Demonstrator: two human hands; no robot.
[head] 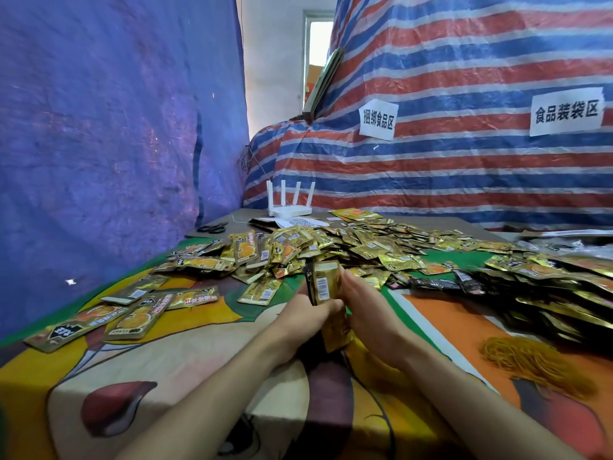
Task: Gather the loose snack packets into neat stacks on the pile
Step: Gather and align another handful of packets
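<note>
The stack of packets [323, 283], gold foil with edges aligned, stands upright at centre. The pile [348, 244] lies heaped beyond it. Loose packets [139, 313] lie flat, scattered left.

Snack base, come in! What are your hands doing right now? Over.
Left hand grips the packet stack, held upright. Right hand presses flat against its side. Loose packets heaped just beyond; nothing blocking.

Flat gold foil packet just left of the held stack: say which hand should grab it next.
Left, probably. The left hand sits beside that gold foil packet; the right hand, across the upright stack of gold packets, would have to reach over it.
</note>
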